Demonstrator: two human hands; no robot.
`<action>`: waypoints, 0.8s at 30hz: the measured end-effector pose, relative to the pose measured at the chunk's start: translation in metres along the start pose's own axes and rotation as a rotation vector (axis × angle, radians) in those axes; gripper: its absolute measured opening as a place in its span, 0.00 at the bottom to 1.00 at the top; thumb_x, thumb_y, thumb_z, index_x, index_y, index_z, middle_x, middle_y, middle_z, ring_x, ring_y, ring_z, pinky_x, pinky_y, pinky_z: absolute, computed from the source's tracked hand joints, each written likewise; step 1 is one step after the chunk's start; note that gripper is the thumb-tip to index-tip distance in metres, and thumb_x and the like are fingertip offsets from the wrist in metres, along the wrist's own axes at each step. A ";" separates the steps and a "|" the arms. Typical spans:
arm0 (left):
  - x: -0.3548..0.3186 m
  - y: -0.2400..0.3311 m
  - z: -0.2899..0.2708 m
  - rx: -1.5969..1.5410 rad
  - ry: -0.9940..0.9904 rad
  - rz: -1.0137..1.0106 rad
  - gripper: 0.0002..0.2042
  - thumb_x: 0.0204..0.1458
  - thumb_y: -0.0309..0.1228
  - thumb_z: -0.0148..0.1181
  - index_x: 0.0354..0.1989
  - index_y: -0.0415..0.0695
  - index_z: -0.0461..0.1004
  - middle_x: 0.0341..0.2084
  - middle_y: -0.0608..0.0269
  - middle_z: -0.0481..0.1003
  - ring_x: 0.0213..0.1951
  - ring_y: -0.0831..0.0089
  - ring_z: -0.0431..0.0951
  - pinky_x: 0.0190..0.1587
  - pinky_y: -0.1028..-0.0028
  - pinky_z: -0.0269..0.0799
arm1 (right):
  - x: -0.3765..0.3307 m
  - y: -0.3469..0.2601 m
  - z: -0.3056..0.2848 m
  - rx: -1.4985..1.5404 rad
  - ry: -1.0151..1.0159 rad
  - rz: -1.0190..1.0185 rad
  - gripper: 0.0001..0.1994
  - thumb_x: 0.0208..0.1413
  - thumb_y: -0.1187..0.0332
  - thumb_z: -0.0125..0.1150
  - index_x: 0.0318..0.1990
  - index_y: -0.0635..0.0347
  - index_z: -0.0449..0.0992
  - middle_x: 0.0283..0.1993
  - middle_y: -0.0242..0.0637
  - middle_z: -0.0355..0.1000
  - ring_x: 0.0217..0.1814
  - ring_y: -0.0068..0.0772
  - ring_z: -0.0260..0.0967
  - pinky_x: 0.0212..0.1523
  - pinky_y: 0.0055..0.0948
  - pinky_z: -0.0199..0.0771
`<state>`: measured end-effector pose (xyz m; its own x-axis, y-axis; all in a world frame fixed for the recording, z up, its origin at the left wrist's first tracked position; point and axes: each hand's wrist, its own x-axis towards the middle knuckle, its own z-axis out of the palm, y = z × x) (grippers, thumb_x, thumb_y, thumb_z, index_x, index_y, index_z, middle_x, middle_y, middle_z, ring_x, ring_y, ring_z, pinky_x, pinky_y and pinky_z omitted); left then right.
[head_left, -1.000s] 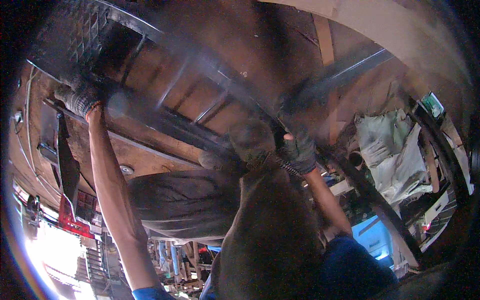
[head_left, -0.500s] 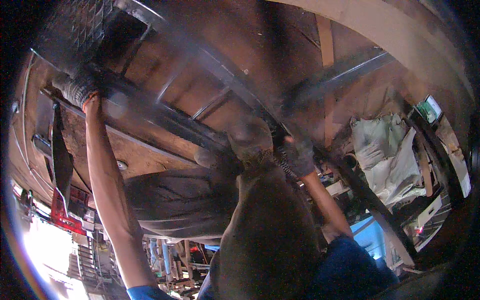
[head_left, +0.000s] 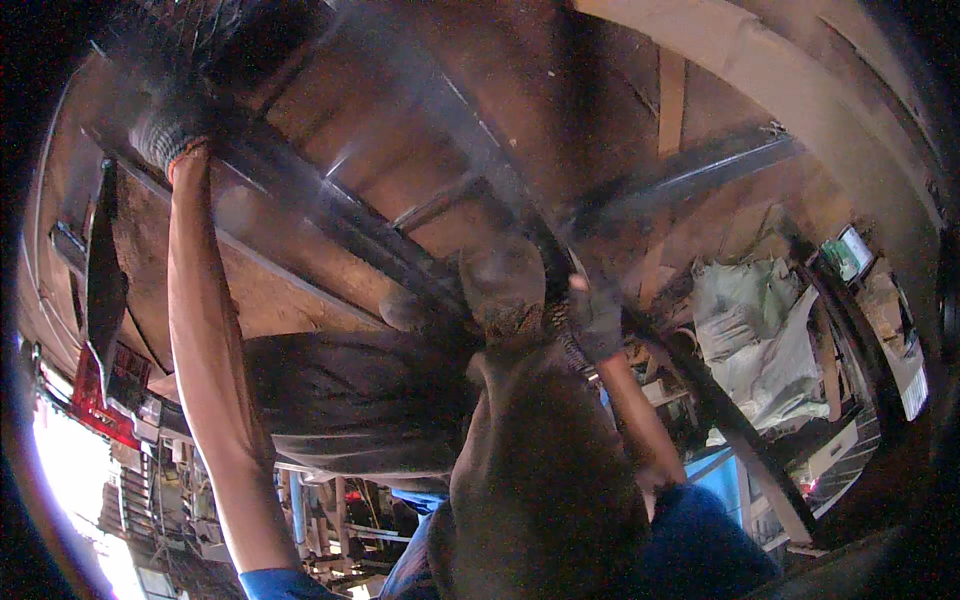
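A dark metal frame (head_left: 350, 225) with two long rails joined by short crosspieces slants from the upper left toward my knee. My left hand (head_left: 170, 135), in a grey knitted glove with an orange cuff edge, reaches to its far left end; deep shadow hides those fingers. Beside my knee, my right hand (head_left: 595, 318), also gloved, is closed at the near end of the right rail (head_left: 535, 225), a bare fingertip showing. My dark-trousered legs (head_left: 545, 460) are bent beneath the frame.
Another dark bar (head_left: 690, 180) lies at the right on the brown ground. Beyond it are a crumpled pale sack (head_left: 750, 330), a dark slanting beam (head_left: 730, 430) and a blue object (head_left: 722, 478). A red crate (head_left: 105, 395) stands at the left. A pale curved band (head_left: 780, 70) crosses the upper right.
The view has shifted a little. My left hand and the frame's far end sit higher in the picture, while my right hand stays by my knee.
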<state>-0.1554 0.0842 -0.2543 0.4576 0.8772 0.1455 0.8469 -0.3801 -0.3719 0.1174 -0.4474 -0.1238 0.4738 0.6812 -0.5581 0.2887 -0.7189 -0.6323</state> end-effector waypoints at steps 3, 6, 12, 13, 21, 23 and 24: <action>-0.002 0.006 0.003 -0.006 -0.009 0.022 0.34 0.58 0.56 0.48 0.68 0.47 0.62 0.59 0.39 0.70 0.55 0.42 0.74 0.55 0.53 0.71 | 0.086 -0.078 0.012 -0.038 0.056 -0.267 0.21 0.66 0.62 0.49 0.62 0.59 0.71 0.60 0.52 0.72 0.61 0.58 0.68 0.64 0.46 0.65; -0.005 0.002 0.003 0.017 -0.011 0.042 0.34 0.58 0.56 0.47 0.68 0.47 0.62 0.58 0.39 0.70 0.55 0.43 0.74 0.54 0.54 0.72 | 0.066 -0.060 0.014 0.004 0.086 -0.326 0.18 0.65 0.62 0.51 0.57 0.62 0.74 0.58 0.51 0.73 0.59 0.55 0.70 0.62 0.47 0.67; -0.007 -0.003 0.006 -0.204 -0.047 -0.135 0.32 0.58 0.54 0.51 0.64 0.43 0.62 0.53 0.36 0.72 0.53 0.39 0.75 0.53 0.54 0.73 | 0.016 -0.027 -0.010 -0.055 -0.137 0.220 0.18 0.68 0.60 0.50 0.55 0.64 0.75 0.54 0.52 0.75 0.58 0.52 0.72 0.59 0.44 0.69; -0.008 0.001 0.004 -0.244 -0.055 -0.167 0.32 0.58 0.55 0.52 0.61 0.42 0.63 0.51 0.37 0.74 0.51 0.39 0.75 0.52 0.53 0.73 | 0.042 -0.047 -0.002 -0.036 -0.035 0.037 0.17 0.68 0.60 0.50 0.52 0.64 0.76 0.52 0.52 0.76 0.55 0.52 0.74 0.57 0.45 0.71; -0.006 0.009 -0.004 -0.450 -0.181 -0.503 0.34 0.55 0.60 0.53 0.58 0.42 0.67 0.50 0.39 0.76 0.49 0.39 0.78 0.49 0.51 0.73 | 0.002 -0.005 0.002 0.187 -0.012 0.112 0.17 0.69 0.63 0.51 0.58 0.63 0.75 0.53 0.50 0.77 0.55 0.44 0.75 0.56 0.40 0.72; -0.006 0.013 0.006 -0.387 -0.198 -0.499 0.34 0.56 0.60 0.51 0.61 0.44 0.66 0.53 0.41 0.74 0.49 0.40 0.78 0.49 0.52 0.73 | 0.016 -0.018 0.002 0.150 0.005 0.084 0.16 0.68 0.63 0.52 0.56 0.63 0.75 0.52 0.50 0.77 0.53 0.47 0.75 0.55 0.40 0.72; 0.001 0.009 0.013 -0.357 -0.198 -0.497 0.34 0.57 0.60 0.50 0.63 0.45 0.65 0.55 0.42 0.74 0.50 0.41 0.78 0.49 0.52 0.74 | 0.041 -0.050 0.003 0.065 0.015 0.021 0.16 0.68 0.63 0.52 0.55 0.64 0.75 0.51 0.50 0.77 0.51 0.52 0.75 0.53 0.41 0.73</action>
<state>-0.1508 0.0856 -0.2696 -0.0425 0.9984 0.0370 0.9987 0.0414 0.0289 0.1200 -0.3833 -0.1159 0.4915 0.6635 -0.5641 0.2237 -0.7222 -0.6545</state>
